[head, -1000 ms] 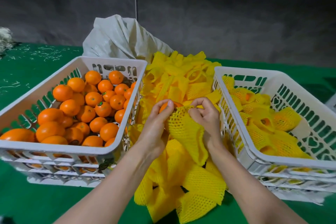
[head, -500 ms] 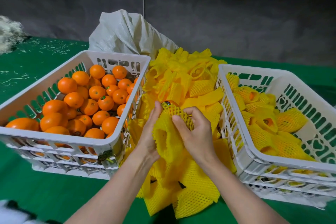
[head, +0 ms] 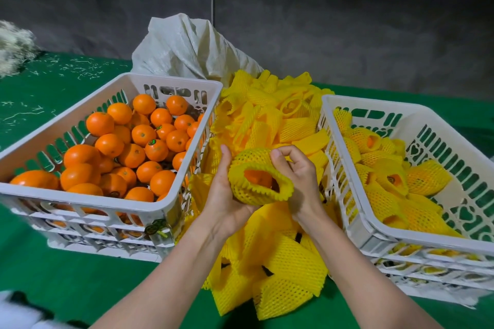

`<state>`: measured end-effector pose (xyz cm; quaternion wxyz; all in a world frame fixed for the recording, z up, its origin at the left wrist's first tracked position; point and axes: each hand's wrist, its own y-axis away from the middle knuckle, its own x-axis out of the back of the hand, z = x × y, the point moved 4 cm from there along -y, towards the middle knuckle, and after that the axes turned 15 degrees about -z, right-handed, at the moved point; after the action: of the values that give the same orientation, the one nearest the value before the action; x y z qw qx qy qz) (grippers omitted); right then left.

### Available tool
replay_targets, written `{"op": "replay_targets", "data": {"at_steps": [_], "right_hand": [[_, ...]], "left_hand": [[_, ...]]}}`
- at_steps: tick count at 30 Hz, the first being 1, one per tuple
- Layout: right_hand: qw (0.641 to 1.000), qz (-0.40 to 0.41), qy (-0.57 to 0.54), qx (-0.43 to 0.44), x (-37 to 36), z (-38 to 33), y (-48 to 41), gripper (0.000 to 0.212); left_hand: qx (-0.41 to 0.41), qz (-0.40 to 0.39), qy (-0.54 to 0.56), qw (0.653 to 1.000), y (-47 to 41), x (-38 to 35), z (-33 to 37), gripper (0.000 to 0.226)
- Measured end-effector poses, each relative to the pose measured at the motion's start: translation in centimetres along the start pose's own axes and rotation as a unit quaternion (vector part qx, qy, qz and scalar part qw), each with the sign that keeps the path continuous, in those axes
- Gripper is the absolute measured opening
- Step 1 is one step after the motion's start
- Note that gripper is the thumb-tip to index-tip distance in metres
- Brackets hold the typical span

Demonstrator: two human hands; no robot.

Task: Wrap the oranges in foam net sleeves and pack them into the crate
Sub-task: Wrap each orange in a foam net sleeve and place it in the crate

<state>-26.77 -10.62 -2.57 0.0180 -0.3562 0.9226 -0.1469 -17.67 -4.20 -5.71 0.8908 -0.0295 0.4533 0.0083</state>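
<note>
Two hands (head: 222, 195) (head: 302, 179) hold one sleeved orange (head: 256, 179); two crates (head: 88, 199) (head: 344, 157); perhaps thirty loose oranges (head: 109, 145).

an orange (head: 258, 177) is seen inside a yellow foam net sleeve (head: 251, 195), its skin showing through the sleeve's open near end. it is gripped between the left hand (head: 222, 195) and the right hand (head: 302, 179), above a pile of empty sleeves (head: 270, 120) heaped on the green tabletop (head: 66, 275) between two crates. bare oranges (head: 133, 147) are piled in the white slotted left crate (head: 88, 201). wrapped oranges (head: 387, 184), each in a yellow sleeve, are laid in the white right crate (head: 344, 187), mostly along its left and near sides.
</note>
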Motion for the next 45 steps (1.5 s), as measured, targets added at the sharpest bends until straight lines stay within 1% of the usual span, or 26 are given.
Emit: {"op": "replay_targets", "data": {"at_steps": [2, 5, 7, 9, 11, 13, 15, 18, 20, 21, 22, 23, 24, 26, 27, 28, 31, 33, 34, 35, 36, 37, 39, 41, 43, 45], "right_hand": [[1.0, 0.007, 0.028, 0.007, 0.2, 0.3, 0.2, 0.018], [0.995, 0.016, 0.098, 0.03, -0.3, -0.2, 0.7, 0.024], [0.991, 0.021, 0.123, 0.043, -0.4, -0.4, 0.7, 0.024], [0.992, 0.018, 0.121, 0.043, -0.4, -0.4, 0.5, 0.023], [0.997, -0.007, 0.072, 0.007, -0.7, 0.0, 0.0, 0.028], [0.998, -0.026, 0.012, -0.052, -1.1, 0.4, -0.3, 0.029], [0.994, -0.034, -0.028, -0.095, -1.0, 0.6, -0.3, 0.025], [0.982, -0.06, -0.084, -0.158, -0.7, 0.4, -0.3, 0.036], [0.974, -0.093, -0.077, -0.192, -1.2, 0.4, 0.0, 0.049], [0.973, -0.099, -0.054, -0.199, -1.6, 0.6, 0.1, 0.057], [0.975, -0.098, -0.025, -0.197, -1.9, 0.7, 0.2, 0.059], [0.979, -0.087, -0.001, -0.187, -2.1, 0.8, 0.3, 0.058], [0.983, -0.067, 0.017, -0.172, -2.2, 0.7, 0.3, 0.061], [0.987, -0.027, 0.017, -0.159, -1.8, 0.5, 0.0, 0.069], [0.986, -0.011, 0.013, -0.164, -1.5, 0.6, -0.4, 0.072], [0.985, -0.001, 0.012, -0.172, -1.3, 0.6, -0.7, 0.07], [0.98, 0.0, -0.008, -0.199, -1.3, 1.5, -0.9, 0.06], [0.977, 0.003, -0.038, -0.211, -1.5, 2.0, -0.6, 0.041], [0.974, 0.013, -0.051, -0.219, -1.6, 2.2, -0.4, 0.035], [0.971, 0.023, -0.074, -0.228, -1.6, 2.3, -0.3, 0.033], [0.964, 0.033, -0.114, -0.239, -1.6, 2.5, -0.2, 0.034], [0.953, 0.04, -0.169, -0.248, -1.6, 2.8, -0.2, 0.036], [0.932, 0.048, -0.256, -0.254, -1.5, 3.1, -0.3, 0.034], [0.923, 0.052, -0.287, -0.249, -1.5, 3.0, -0.5, 0.029], [0.919, 0.06, -0.307, -0.242, -1.3, 3.0, -0.5, 0.025], [0.916, 0.048, -0.321, -0.237, -1.3, 2.9, -0.5, 0.023]], "left_hand": [[0.008, 0.011, 0.025, 1.0, -0.2, 0.2, -0.1, 0.075], [0.017, 0.019, 0.059, 0.998, -0.3, 0.6, -0.4, 0.078], [0.036, 0.017, 0.054, 0.998, -0.1, 0.8, -0.4, 0.08], [0.056, 0.015, 0.032, 0.998, 0.0, 0.8, -0.2, 0.08], [0.053, 0.024, 0.008, 0.998, 0.0, 0.8, 0.4, 0.078], [0.028, 0.057, -0.034, 0.997, -0.2, 1.2, 0.9, 0.075], [0.015, 0.079, -0.089, 0.993, -0.3, 1.3, 1.3, 0.069], [0.008, 0.103, -0.175, 0.979, 0.2, 1.1, 1.8, 0.068], [-0.002, 0.137, -0.241, 0.961, 0.3, 1.0, 2.0, 0.069], [-0.013, 0.155, -0.279, 0.948, 0.1, 1.1, 2.1, 0.066], [-0.033, 0.172, -0.318, 0.932, 0.0, 1.0, 2.4, 0.057], [-0.05, 0.192, -0.349, 0.916, -0.1, 0.9, 2.6, 0.047], [-0.059, 0.214, -0.362, 0.905, -0.3, 0.9, 2.6, 0.046], [-0.069, 0.247, -0.343, 0.904, -0.4, 1.3, 2.0, 0.056], [-0.093, 0.257, -0.344, 0.898, -0.3, 1.3, 1.8, 0.053], [-0.122, 0.265, -0.362, 0.885, -0.1, 1.2, 1.6, 0.05], [-0.194, 0.279, -0.449, 0.827, 0.3, 0.6, 1.5, 0.055], [-0.232, 0.284, -0.498, 0.786, 0.5, 0.3, 2.0, 0.054], [-0.245, 0.287, -0.521, 0.766, 0.5, 0.1, 2.3, 0.053], [-0.252, 0.288, -0.529, 0.758, 0.4, 0.1, 2.5, 0.051], [-0.252, 0.287, -0.519, 0.765, 0.2, 0.2, 2.5, 0.05], [-0.246, 0.28, -0.494, 0.786, 0.0, 0.4, 2.3, 0.049], [-0.214, 0.252, -0.415, 0.848, -0.4, 0.9, 1.8, 0.05], [-0.172, 0.215, -0.339, 0.899, -0.8, 1.5, 1.4, 0.05], [-0.149, 0.183, -0.312, 0.92, -1.1, 1.7, 1.2, 0.051], [-0.145, 0.168, -0.314, 0.923, -1.1, 1.4, 1.4, 0.049]]}}
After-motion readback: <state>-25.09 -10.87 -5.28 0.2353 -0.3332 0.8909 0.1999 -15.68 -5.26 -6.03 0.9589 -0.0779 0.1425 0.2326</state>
